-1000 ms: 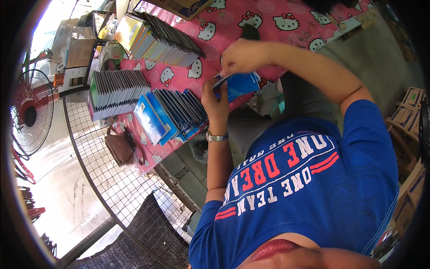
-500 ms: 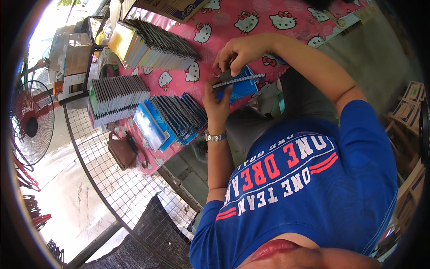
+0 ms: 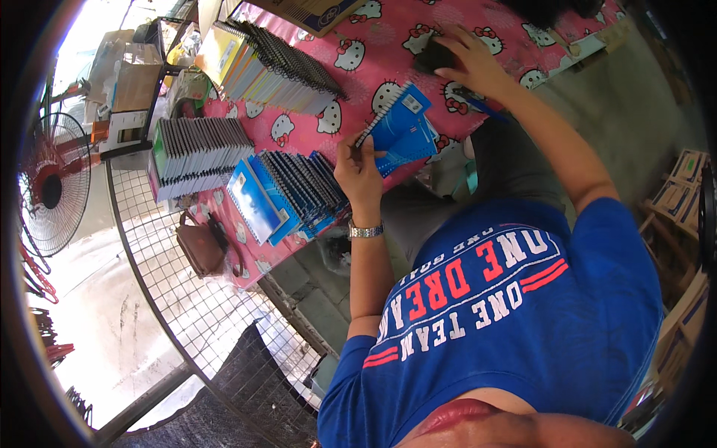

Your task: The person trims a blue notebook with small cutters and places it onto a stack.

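Observation:
My left hand (image 3: pixel 360 175) is closed on the spiral edge of a small blue notebook (image 3: pixel 403 123), thumb on its cover. Blue cover also shows below it, and whether that is a second notebook I cannot tell. Farther right, my right hand (image 3: pixel 472 63) has its fingers and thumb around a small dark block (image 3: pixel 435 57), just over or on the pink tablecloth; contact with the table is not clear. Left of my left hand stands a row of blue spiral notebooks (image 3: pixel 302 187), with a pale blue cover at its near end.
Grey-spined notebooks (image 3: pixel 202 145) and a taller black-spiral stack (image 3: pixel 276 71) stand at the left on the pink tablecloth (image 3: pixel 358 82). A cardboard box (image 3: pixel 314 13) lies at the far edge. A brown bag (image 3: pixel 202 246), wire mesh (image 3: pixel 157 246) and a fan (image 3: pixel 52 190) are further left.
My right hand has moved right and away from the notebook, carrying the dark block. The notebook has turned in my left hand, showing more of its blue cover.

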Demonstrator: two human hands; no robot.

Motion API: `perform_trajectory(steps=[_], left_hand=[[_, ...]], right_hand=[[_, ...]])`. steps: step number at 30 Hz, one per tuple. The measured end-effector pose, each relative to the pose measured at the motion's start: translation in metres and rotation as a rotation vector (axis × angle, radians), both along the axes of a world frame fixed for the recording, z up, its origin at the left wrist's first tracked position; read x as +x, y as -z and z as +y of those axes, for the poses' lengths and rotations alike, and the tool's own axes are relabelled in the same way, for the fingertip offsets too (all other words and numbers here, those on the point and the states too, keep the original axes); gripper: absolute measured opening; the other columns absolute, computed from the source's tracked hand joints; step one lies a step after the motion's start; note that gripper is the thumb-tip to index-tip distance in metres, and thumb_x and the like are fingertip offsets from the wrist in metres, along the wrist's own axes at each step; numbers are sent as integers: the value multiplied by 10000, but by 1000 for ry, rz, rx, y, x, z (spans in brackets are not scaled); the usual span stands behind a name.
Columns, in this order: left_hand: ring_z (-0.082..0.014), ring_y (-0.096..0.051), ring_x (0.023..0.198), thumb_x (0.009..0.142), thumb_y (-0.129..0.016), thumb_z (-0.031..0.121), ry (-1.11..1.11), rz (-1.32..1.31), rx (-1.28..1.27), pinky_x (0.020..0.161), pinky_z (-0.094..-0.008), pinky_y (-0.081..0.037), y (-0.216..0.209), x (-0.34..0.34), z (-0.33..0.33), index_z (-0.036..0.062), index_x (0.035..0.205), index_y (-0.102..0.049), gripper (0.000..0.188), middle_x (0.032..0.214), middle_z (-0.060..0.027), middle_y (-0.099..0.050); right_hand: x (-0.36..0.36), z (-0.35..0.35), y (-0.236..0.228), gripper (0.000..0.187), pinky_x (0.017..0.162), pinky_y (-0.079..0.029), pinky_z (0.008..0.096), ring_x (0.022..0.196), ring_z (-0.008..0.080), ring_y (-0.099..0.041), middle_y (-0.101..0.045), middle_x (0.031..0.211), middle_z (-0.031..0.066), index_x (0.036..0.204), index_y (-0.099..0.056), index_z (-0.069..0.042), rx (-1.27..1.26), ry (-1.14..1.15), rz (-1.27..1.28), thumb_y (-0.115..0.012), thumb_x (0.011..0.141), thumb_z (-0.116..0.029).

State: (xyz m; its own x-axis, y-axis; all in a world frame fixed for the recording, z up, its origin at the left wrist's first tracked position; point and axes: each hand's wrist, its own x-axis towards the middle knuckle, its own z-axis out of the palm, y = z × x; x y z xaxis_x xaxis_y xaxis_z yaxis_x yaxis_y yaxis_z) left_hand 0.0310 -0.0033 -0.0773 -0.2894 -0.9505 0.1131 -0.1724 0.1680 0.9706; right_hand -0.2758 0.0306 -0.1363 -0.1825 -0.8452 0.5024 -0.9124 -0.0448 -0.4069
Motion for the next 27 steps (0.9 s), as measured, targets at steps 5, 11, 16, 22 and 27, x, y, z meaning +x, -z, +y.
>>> perform_trajectory(steps=[5, 11, 16, 22, 27], left_hand=[[-98, -650, 656, 947, -655, 88, -79, -70, -29, 587, -217, -504, 9, 1, 7, -33, 1089, -608, 193, 867, -82, -669], [-135, -658, 656, 963, -641, 124, -70, -12, -154, 607, -223, -511, 7, -5, 11, -47, 1127, -598, 240, 853, -75, -656], [-133, -662, 720, 938, -637, 29, -78, 23, 0, 668, -235, -531, 16, 1, 13, -48, 1126, -600, 207, 903, -87, -672], [-130, -651, 834, 904, -597, -73, -118, 55, -122, 742, -242, -528, 26, 5, 17, -50, 1092, -629, 192, 914, -80, -679], [-152, -665, 829, 833, -660, -81, -229, -306, -568, 736, -230, -518, -20, 1, 26, -41, 1018, -670, 190, 929, -95, -694]], right_hand=[[43, 89, 3, 570, 1051, -402, 455, 1257, 365, -470, -485, 1390, 151, 1338, -542, -91, 300, 55, 55, -700, 843, -326], [91, 87, -42, 442, 975, -440, 421, 1109, 305, -552, -621, 1173, 121, 1242, -616, -46, 83, -90, -380, -694, 834, -197], [138, 58, -73, 372, 949, -445, 421, 1079, 285, -563, -647, 1116, 110, 1168, -662, -28, -116, -432, -362, -692, 829, -179], [148, 48, -86, 412, 956, -458, 385, 1079, 263, -589, -651, 1153, 128, 1202, -655, -20, 20, -471, -127, -730, 821, -160], [142, 50, -96, 404, 928, -483, 329, 1028, 234, -650, -686, 1156, 126, 1248, -641, -13, 586, -605, -1625, -674, 891, -196]])
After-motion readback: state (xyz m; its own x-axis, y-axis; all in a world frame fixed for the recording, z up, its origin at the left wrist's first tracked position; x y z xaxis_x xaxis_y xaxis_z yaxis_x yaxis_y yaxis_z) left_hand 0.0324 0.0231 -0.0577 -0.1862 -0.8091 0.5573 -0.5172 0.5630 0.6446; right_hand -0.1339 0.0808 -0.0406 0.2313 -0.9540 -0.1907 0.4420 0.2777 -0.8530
